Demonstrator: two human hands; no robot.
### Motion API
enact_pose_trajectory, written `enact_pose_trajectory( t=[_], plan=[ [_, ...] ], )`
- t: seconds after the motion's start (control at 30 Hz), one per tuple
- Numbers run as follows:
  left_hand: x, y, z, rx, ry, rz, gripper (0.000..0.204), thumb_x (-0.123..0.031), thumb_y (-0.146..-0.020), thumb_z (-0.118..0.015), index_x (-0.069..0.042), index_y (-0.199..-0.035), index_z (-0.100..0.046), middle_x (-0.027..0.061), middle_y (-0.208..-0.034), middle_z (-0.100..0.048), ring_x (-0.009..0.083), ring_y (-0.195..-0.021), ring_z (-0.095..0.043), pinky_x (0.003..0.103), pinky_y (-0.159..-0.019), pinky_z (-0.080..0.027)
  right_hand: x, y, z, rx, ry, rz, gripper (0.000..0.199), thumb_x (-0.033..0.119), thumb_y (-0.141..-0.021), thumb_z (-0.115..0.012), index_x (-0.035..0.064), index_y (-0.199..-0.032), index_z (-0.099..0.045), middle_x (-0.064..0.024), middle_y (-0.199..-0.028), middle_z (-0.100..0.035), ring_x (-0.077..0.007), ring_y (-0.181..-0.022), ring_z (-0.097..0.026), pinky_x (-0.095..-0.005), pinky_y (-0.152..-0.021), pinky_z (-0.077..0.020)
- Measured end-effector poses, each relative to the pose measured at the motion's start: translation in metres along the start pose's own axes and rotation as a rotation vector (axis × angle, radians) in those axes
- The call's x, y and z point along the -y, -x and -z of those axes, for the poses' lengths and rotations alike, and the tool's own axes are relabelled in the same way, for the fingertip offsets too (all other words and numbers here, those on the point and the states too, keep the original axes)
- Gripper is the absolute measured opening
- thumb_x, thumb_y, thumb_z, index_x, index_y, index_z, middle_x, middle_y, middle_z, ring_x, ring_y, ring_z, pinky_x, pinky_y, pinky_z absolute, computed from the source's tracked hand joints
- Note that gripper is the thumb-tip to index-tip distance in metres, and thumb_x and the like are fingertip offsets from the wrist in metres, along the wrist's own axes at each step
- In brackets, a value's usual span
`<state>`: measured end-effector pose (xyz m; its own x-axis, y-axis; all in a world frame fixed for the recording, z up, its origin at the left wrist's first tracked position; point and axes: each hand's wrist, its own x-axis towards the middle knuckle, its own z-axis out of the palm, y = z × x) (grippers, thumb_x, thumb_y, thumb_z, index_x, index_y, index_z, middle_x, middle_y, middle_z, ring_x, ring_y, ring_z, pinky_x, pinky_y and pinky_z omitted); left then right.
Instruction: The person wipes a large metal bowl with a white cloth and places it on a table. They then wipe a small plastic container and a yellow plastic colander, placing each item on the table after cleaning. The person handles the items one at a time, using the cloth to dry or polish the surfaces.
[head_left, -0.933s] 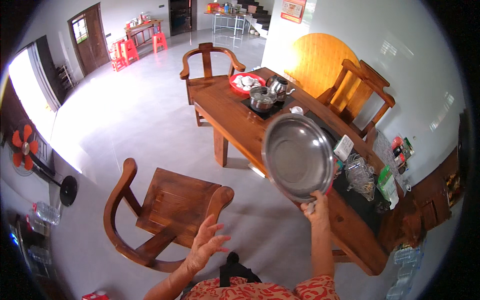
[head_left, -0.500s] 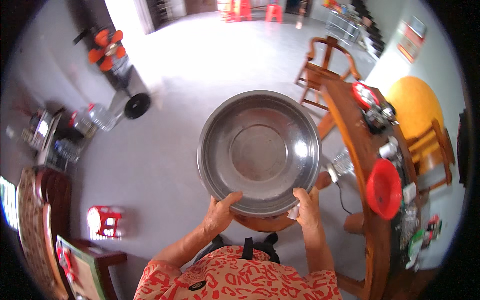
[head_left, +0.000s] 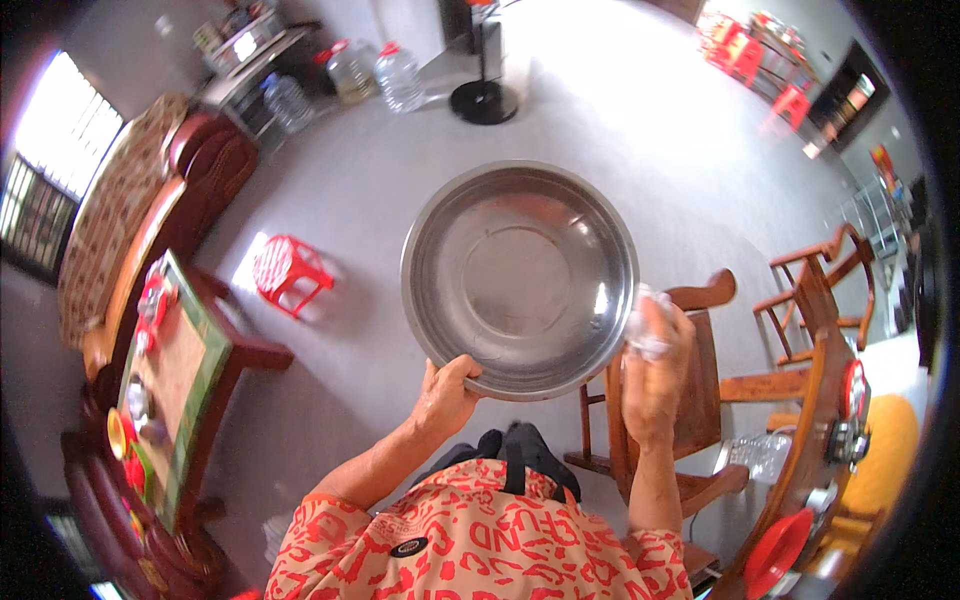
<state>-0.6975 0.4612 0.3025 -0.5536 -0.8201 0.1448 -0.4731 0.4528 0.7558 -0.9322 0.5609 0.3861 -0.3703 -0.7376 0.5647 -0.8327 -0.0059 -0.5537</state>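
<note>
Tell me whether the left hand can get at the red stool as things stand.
Probably not. The left hand grips the rim of the steel basin, which the right hand also holds. The red stool stands apart on the floor, low and off to the left.

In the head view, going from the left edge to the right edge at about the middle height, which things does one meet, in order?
Green-topped low table → red plastic stool → left hand → steel basin → right hand → wooden armchair.
</note>
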Motion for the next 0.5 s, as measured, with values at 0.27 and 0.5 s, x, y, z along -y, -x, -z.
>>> enact_pose_trajectory(
  t=[0.27,0.5],
  plan=[
    [0.062,-0.025,0.052,-0.020,0.193,0.472,0.024,-0.005,-0.079,-0.059,-0.008,-0.103,-0.059,0.0179,-0.094,-0.061,0.0309,-0.093,-0.052,0.042,-0.084,-0.043,0.036,-0.062,-0.166,0.643,0.342,0.396,0.034,0.004,-0.076,-0.056,0.0026,-0.110,-0.061,-0.0178,-0.100,-0.054,-0.0340,-0.096,-0.052,-0.0437,-0.083,-0.0452],
    [0.101,-0.060,0.114,-0.547,0.883,0.635,0.021,-0.016,-0.088,-0.055,0.000,-0.102,-0.059,0.0099,-0.090,-0.059,0.0188,-0.086,-0.059,0.034,-0.072,-0.052,0.112,-0.114,-0.276,1.038,-0.353,0.415,0.036,0.002,-0.075,-0.054,0.0018,-0.111,-0.059,-0.0208,-0.100,-0.055,-0.0392,-0.092,-0.055,-0.0465,-0.081,-0.0460]
  ],
)
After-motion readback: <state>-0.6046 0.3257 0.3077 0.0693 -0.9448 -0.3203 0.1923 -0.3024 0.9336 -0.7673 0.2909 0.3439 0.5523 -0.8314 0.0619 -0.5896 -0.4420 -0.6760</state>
